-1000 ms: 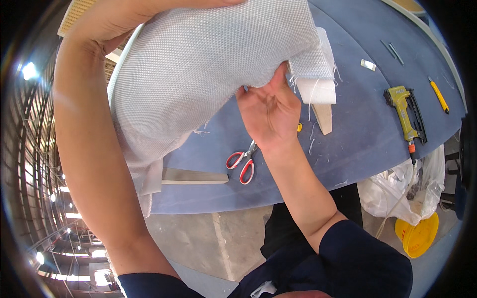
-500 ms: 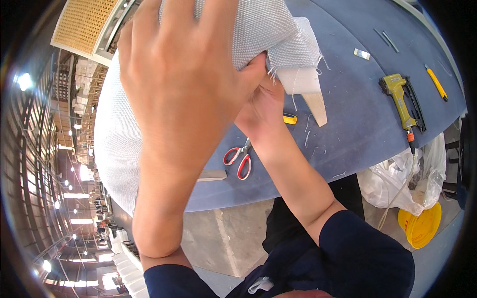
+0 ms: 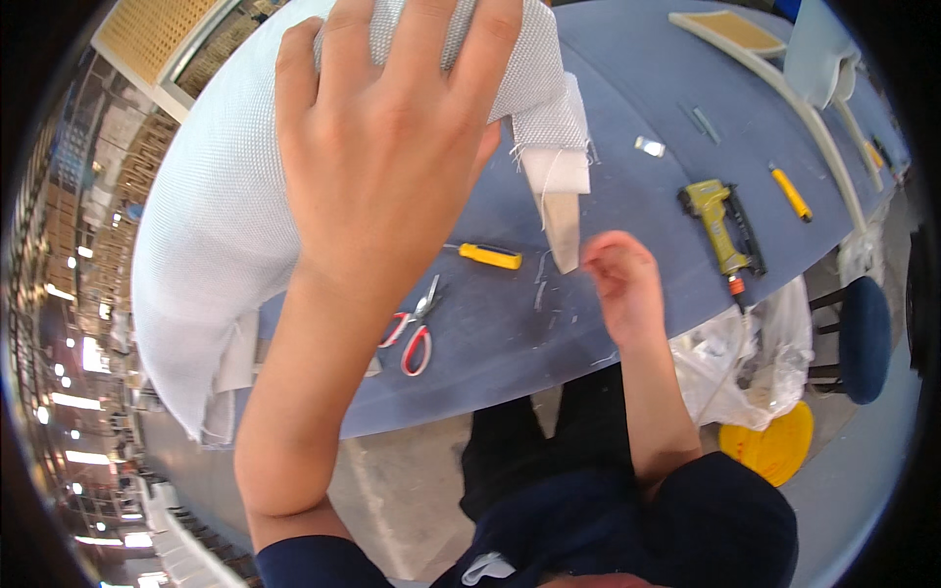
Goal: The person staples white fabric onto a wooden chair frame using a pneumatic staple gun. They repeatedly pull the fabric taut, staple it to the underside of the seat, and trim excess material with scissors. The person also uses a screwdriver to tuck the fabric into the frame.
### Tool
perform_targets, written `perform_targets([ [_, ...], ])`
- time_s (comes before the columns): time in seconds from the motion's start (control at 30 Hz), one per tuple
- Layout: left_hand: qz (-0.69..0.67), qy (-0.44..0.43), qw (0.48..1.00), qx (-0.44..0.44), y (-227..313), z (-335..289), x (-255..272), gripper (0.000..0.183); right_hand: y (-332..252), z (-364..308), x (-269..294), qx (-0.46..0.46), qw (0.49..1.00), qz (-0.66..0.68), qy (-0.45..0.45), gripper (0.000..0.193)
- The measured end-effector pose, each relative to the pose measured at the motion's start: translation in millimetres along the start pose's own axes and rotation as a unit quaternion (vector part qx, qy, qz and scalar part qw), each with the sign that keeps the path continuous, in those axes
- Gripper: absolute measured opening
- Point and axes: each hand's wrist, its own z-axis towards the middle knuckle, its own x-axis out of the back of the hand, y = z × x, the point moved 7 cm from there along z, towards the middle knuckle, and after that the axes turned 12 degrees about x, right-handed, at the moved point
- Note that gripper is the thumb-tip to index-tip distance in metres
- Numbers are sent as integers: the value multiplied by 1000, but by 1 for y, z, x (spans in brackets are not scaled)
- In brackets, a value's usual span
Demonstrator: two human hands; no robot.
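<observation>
A large curved upholstered piece in light grey woven fabric [image 3: 221,186] fills the left of the bench. My left hand [image 3: 392,137] lies over it with fingers spread and pressed on the fabric; its thumb is mostly hidden at the edge. At the piece's right end, a frayed fabric edge [image 3: 552,127] wraps white padding [image 3: 567,169], and a tapered wooden leg [image 3: 563,230] sticks out below. Right of that leg, my right hand [image 3: 627,289] is apart from the piece, fingers loosely curled, with nothing visible in them.
On the blue-grey bench [image 3: 490,363] lie red-handled scissors [image 3: 417,333], a yellow-handled tool [image 3: 490,256], a green staple gun [image 3: 720,225] with a hose, and a yellow cutter [image 3: 790,194]. Beyond the near edge are a plastic bag [image 3: 755,363], a yellow bucket [image 3: 769,446] and a blue stool [image 3: 865,338].
My right hand has let go of the fabric edge and moved right, away from the piece. My left hand stays on the fabric. The view has shifted, bringing the yellow-handled tool into full sight.
</observation>
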Motion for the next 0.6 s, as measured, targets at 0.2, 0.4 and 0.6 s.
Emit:
perform_targets([
  [0.2, -53, -42, 995, 75, 4, 5, 13, 74, -35, 52, 184, 77, 866, 268, 416, 69],
  [0.4, -43, -68, 991, 104, 5, 2, 11, 70, -38, 94, 219, 25, 835, 240, 494, 62],
  [0.6, -47, -60, 992, 97, 8, -6, 3, 59, -62, 136, 211, 54, 875, 193, 440, 50],
])
